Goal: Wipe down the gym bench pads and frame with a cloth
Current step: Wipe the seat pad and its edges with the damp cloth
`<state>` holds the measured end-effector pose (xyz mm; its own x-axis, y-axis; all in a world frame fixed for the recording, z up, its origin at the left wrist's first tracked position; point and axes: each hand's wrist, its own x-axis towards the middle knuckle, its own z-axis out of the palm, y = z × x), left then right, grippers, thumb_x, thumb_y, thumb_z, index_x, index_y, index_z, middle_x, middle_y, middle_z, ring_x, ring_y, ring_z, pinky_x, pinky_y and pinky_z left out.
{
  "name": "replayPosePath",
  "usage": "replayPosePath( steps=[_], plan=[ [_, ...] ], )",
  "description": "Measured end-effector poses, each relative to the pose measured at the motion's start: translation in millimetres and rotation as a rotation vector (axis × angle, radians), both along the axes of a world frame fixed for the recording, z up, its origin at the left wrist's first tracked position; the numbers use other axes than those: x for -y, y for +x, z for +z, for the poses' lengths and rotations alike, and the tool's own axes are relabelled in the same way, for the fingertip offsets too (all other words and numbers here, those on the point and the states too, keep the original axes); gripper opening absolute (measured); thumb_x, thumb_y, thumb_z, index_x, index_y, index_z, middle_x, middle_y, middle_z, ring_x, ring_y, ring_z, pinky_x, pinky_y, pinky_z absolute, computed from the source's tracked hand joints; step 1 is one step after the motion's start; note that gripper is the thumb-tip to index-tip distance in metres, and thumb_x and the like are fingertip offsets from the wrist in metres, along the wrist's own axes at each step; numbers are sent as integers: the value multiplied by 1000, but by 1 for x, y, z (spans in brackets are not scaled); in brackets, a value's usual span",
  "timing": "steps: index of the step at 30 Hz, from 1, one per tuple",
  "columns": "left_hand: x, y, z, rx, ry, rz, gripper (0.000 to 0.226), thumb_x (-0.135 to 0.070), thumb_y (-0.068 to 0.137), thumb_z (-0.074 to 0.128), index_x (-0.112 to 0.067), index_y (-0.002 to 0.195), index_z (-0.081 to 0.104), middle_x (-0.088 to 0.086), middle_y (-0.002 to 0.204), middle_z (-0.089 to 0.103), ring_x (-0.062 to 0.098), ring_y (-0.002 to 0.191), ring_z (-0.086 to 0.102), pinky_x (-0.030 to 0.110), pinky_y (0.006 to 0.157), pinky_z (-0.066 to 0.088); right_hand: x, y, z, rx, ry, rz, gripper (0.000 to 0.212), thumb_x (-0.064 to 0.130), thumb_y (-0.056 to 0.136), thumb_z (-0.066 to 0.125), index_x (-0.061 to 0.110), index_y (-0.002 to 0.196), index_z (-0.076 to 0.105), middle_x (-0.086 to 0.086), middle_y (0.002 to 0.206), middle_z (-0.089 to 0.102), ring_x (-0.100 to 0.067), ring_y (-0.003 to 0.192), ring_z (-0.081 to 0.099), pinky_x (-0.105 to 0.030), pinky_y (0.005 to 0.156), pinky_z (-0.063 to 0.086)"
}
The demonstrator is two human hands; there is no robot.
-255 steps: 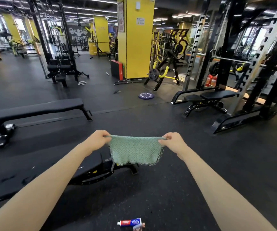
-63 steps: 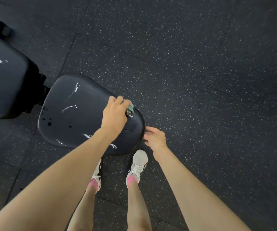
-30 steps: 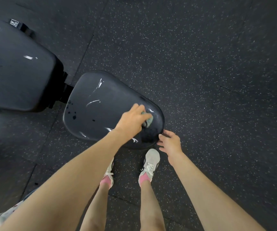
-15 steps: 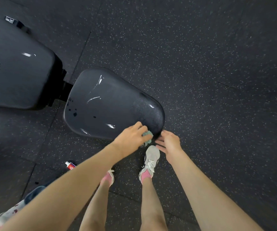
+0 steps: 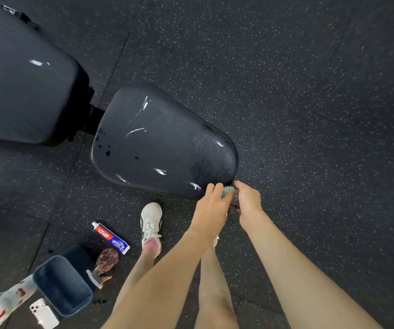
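Note:
A black seat pad (image 5: 162, 143) of the gym bench lies below me, with white streaks and dark drops on it and a damp patch at its narrow end. The larger back pad (image 5: 25, 79) is at the upper left. A bunched green cloth (image 5: 228, 191) shows just off the seat pad's near right corner, between my two hands. My left hand (image 5: 211, 207) grips the cloth from the left. My right hand (image 5: 248, 200) closes on it from the right. Most of the cloth is hidden by my fingers.
A toothpaste tube (image 5: 110, 238) lies on the speckled rubber floor (image 5: 310, 91) beside my left shoe (image 5: 151, 222). Further left are a dark blue tub (image 5: 60, 283), a brush (image 5: 104, 263), a white phone (image 5: 44, 313) and a patterned rag (image 5: 3, 302).
My left hand has dragged the cloth off the seat pad's near corner. My right hand has come in and taken hold of the cloth too. The view has tilted down, showing the items on the floor.

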<state>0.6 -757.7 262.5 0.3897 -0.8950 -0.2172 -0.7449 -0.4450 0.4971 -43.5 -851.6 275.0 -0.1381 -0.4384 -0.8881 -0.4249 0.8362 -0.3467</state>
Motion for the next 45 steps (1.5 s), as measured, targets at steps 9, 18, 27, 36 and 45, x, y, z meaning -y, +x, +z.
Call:
replayPosePath(
  steps=[9, 18, 27, 36, 45],
  plan=[
    [-34, 40, -6, -24, -71, 552, 54, 20, 57, 68, -7, 104, 68, 10, 86, 52, 24, 81, 42, 34, 48, 48, -8, 4, -12, -21, -56, 206, 23, 8, 92, 56, 11, 114, 61, -13, 116, 65, -16, 78, 64, -34, 84, 52],
    [-25, 25, -3, 89, -67, 234, 50, 16, 44, 73, -7, 88, 70, 8, 74, 50, 19, 74, 30, 25, 46, 30, -13, 5, -11, -45, -53, 250, 40, 3, 89, 56, 11, 129, 56, -11, 106, 67, -18, 85, 67, -39, 89, 55],
    [-42, 62, -7, 89, -110, 502, 49, 19, 52, 64, -6, 94, 66, 11, 77, 51, 23, 78, 36, 33, 49, 40, -19, 17, 2, -135, -229, 533, 65, 3, 87, 58, 16, 145, 32, -14, 124, 58, -28, 112, 55, -33, 89, 44],
    [-31, 73, -12, 111, -102, -4, 54, 12, 42, 72, -7, 93, 70, 10, 79, 53, 21, 78, 33, 33, 52, 40, -25, 21, 3, -240, -364, 907, 81, 17, 92, 62, 15, 153, 9, -9, 143, 30, -29, 114, 54, -39, 86, 44],
    [7, 104, -7, 92, -114, 398, 51, 20, 53, 57, -5, 95, 69, 11, 80, 52, 28, 78, 41, 33, 56, 37, -7, 32, 4, -284, -445, 964, 83, 25, 90, 66, 12, 152, 12, -10, 148, 29, -29, 133, 34, -42, 101, 39]
  ],
)
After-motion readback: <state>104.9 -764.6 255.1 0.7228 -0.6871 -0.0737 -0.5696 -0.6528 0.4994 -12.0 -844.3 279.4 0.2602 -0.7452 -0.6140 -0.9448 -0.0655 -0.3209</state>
